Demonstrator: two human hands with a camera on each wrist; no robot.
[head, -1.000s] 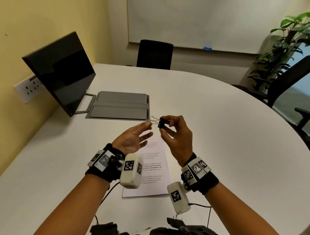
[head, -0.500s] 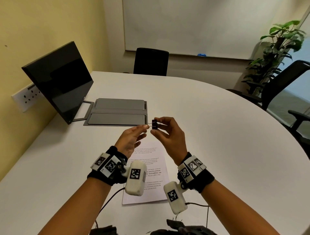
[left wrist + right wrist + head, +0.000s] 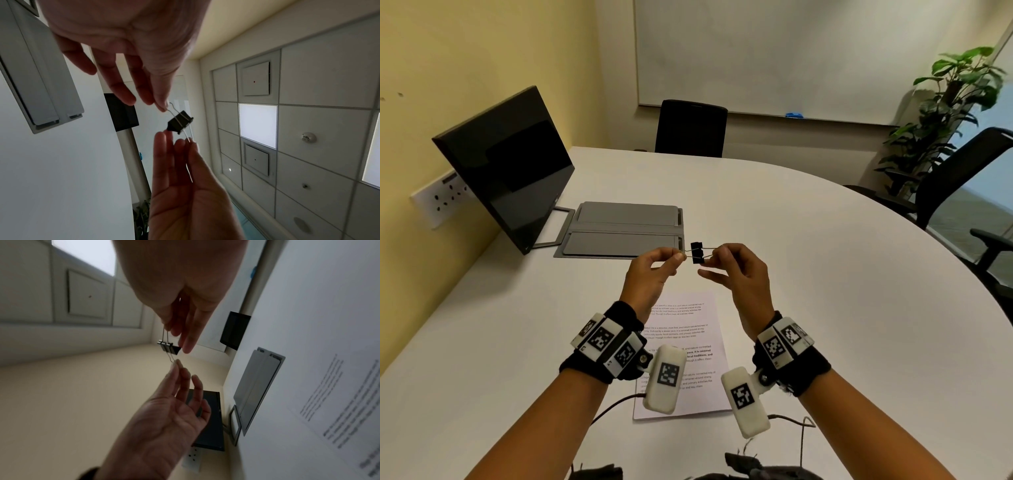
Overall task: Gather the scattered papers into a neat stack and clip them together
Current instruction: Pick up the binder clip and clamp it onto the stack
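Note:
A small black binder clip hangs in the air between my two hands, above the table. My left hand pinches one wire handle and my right hand pinches the other, so the handles point opposite ways. The left wrist view shows the clip with my left fingertips on its upper wire. In the right wrist view the clip hangs from wires pinched by my right fingers. The printed papers lie as one stack on the white table, under my wrists.
A dark monitor leans at the left by a wall socket. A flat grey folded cover lies just beyond my hands. A black chair stands at the far side, with more chairs and a plant at the right.
My right hand shifted from the clip's black body to one wire handle. My left hand closed on the other handle, and the two handles now spread apart.

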